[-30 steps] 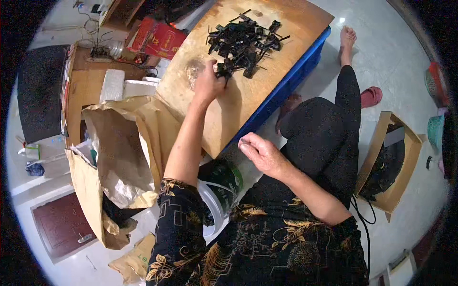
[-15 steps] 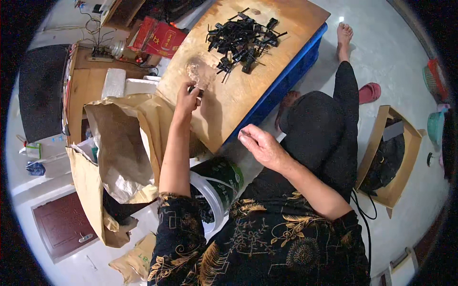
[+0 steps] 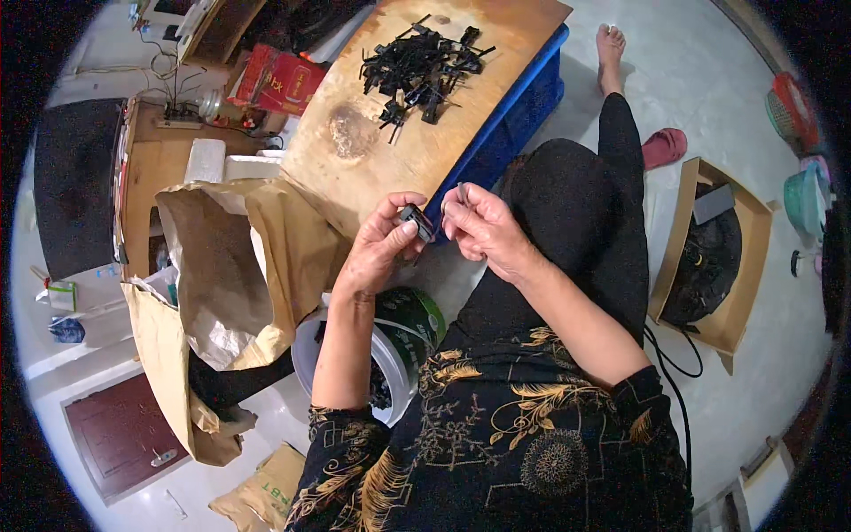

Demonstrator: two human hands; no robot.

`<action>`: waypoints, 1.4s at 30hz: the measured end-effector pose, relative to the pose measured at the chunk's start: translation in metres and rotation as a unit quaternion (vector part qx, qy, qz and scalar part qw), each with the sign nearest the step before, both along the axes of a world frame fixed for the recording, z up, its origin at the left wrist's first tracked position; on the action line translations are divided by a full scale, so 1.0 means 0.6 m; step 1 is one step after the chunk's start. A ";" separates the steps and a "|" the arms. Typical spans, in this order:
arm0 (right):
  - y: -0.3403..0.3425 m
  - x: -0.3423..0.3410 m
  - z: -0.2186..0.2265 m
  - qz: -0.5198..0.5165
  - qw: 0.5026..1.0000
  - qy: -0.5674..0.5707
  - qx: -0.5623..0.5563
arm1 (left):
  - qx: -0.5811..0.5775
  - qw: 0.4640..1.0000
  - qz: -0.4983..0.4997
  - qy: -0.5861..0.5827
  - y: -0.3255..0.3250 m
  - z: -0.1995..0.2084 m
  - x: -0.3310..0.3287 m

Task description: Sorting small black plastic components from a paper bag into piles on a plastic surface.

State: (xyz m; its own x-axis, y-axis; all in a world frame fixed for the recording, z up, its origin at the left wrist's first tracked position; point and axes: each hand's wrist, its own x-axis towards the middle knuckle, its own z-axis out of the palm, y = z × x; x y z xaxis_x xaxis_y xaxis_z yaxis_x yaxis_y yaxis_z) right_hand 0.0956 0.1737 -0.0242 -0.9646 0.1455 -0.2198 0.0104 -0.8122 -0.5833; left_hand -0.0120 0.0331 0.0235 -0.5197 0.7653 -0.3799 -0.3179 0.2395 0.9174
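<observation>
With our left hand (image 3: 379,246) we pinch a black part (image 3: 417,224) near the corner of the board (image 3: 355,191). Our right hand (image 3: 492,235), just beside it, pinches a thin grey piece (image 3: 462,191). A black heap (image 3: 417,69) lies on the board's far half.

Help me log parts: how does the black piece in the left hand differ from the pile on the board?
The black piece is single; the black pile holds many jumbled pieces. The left hand grips the black piece, whereas the black pile lies untouched on the wooden board. Both look mostly black.
</observation>
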 end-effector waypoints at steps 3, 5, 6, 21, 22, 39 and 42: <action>0.007 0.006 0.001 0.041 0.999 0.015 -0.024 | 0.011 0.999 -0.025 -0.027 0.011 0.008 0.008; 0.011 0.009 0.004 0.070 0.997 0.027 -0.033 | 0.006 0.999 -0.039 -0.018 0.015 0.011 0.013; 0.011 0.008 0.005 0.087 0.995 0.027 -0.032 | 0.002 0.999 -0.050 -0.009 0.016 0.012 0.014; 0.008 0.001 0.004 0.157 0.986 0.026 -0.048 | 0.007 0.989 -0.095 -0.113 0.021 0.012 -0.013; 0.015 0.004 0.001 0.159 0.987 0.019 -0.024 | -0.035 0.991 -0.099 -0.078 0.021 0.010 -0.018; -0.024 -0.024 -0.023 -0.141 0.937 0.029 0.317 | -0.179 0.968 -0.080 0.157 0.036 0.032 0.034; -0.014 -0.016 -0.020 -0.096 0.948 0.009 0.304 | -0.165 0.973 -0.068 0.145 0.042 0.025 0.034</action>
